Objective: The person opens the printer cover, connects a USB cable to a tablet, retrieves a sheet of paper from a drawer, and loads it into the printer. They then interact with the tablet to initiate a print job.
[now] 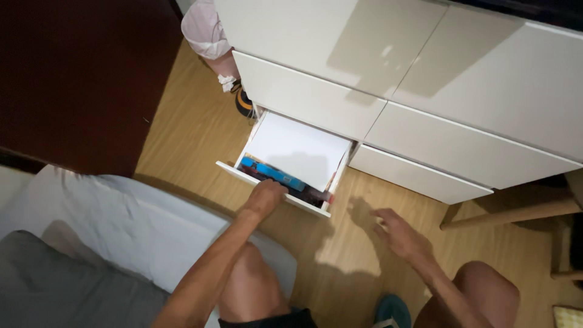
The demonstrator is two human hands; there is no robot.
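Left hand (267, 193) in open drawer (276, 184); right hand (398, 234) held free above floor (194, 130).

A blue box (271, 172) is seen lying flat behind the drawer front, long axis parallel to it, running upper left to lower right. Left fingers are curled over its near end; a firm grip cannot be confirmed. Right fingers are spread, nothing held.

Person, seen from above: left hand (265, 195) and right hand (398, 234) bare, no rings or watch visible. Forearms unsleeved. Knees bare; dark shorts (267, 319), probably black in the dim light. Blue slipper (392, 311) on one foot.
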